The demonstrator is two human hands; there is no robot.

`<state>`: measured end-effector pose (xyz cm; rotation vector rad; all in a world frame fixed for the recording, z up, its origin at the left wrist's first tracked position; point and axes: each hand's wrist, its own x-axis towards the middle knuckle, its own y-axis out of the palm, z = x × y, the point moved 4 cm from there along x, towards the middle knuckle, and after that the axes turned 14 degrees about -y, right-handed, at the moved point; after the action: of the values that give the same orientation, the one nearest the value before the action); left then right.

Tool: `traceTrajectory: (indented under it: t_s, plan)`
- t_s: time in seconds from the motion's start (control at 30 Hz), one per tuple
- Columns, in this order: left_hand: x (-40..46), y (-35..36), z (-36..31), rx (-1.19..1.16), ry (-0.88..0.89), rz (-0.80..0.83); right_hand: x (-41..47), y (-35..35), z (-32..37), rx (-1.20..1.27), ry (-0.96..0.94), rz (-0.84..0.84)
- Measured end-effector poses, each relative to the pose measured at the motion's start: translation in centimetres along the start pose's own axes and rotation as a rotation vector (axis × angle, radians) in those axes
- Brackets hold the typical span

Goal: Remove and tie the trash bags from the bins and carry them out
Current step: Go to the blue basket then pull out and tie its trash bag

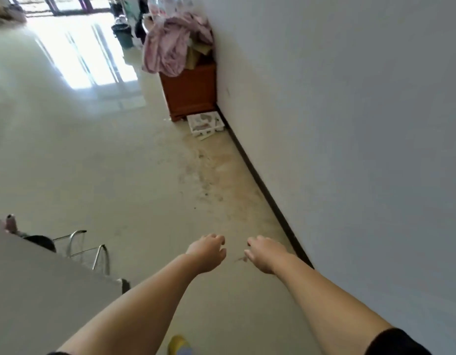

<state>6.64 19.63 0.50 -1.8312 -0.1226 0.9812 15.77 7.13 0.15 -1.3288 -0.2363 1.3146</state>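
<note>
Both arms reach forward over a pale, glossy floor (93,162). The left hand (209,252) and the right hand (264,253) are near each other but apart, at about the same height, with the fingers curled loosely downward. Neither grip closes on anything; both hands are empty and half open.

On the right side a white wall (350,124) runs away from the camera, with a dark baseboard (260,180) along its bottom edge. The floor beside this baseboard is dirty — brownish stains and small dark specks are spread there. Further along the wall stands a brown wooden cabinet (191,90), and a pink cloth (170,44) is heaped on top of it and hangs down over its left side. Just in front of the cabinet, on the floor against the wall, lies a white tray-like thing (205,124) with some picture on it; what it is, I cannot tell.

The task's thing is far away: a dark green bin (123,34) stands at the top of the view, beyond the cabinet, near other dark objects — whether a bag is inside is too small to see.

At the lower left a grey bench (29,290) fills the corner, with metal chair legs (91,252) beside it. A yellow shoe (178,344) shows at the bottom edge.
</note>
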Motion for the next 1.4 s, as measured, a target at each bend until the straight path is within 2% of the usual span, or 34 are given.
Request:
traceTrajectory:
  t_s: [0.23, 0.43, 0.73, 1.13, 1.4]
  plan:
    - [0.5, -4.3, 15.8, -0.055, -0.167, -0.035, 10.5, -0.3, 13.9, -0.092, -0.123, 0.074]
    - [2.5, -7.1, 23.9, -0.1, -0.26, -0.033, 17.0, -1.9, 21.2, -0.178, -0.214, 0.117]
    - [12.5, -12.9, 28.2, -0.096, -0.262, 0.023, 29.3, -7.4, 23.0, -0.254, -0.256, 0.146]
    - [32.7, -28.9, 35.5, -0.189, -0.382, -0.002, 52.6, -25.3, 22.7, -0.375, -0.32, 0.178]
    - [45.8, -39.1, 45.7, -0.243, -0.423, -0.049, 70.3, -32.1, 30.2, -0.394, -0.396, 0.189]
